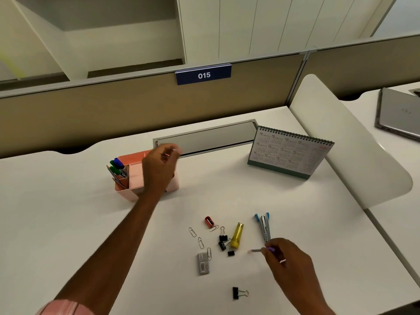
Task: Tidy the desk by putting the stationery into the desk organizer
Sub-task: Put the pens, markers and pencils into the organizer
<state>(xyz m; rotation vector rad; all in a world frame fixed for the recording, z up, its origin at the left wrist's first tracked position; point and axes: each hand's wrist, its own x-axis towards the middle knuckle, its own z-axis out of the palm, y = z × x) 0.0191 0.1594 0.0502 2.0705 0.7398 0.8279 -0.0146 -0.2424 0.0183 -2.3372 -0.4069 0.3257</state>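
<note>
My left hand (159,169) hangs over the pink organizer (134,176) at the far left of the worktop (68,212), fingers loosely curled; blur keeps me from telling whether it pinches anything. My right hand (288,260) pinches a small purple-and-metal item (263,250), too smeared to name. The loose stationery lies just left of that hand: stapler (264,226) pointing away from me, yellow tube (237,235), staple box (203,263), clips. The organizer lies well away, up and left; its near compartments are hidden behind my left wrist.
</note>
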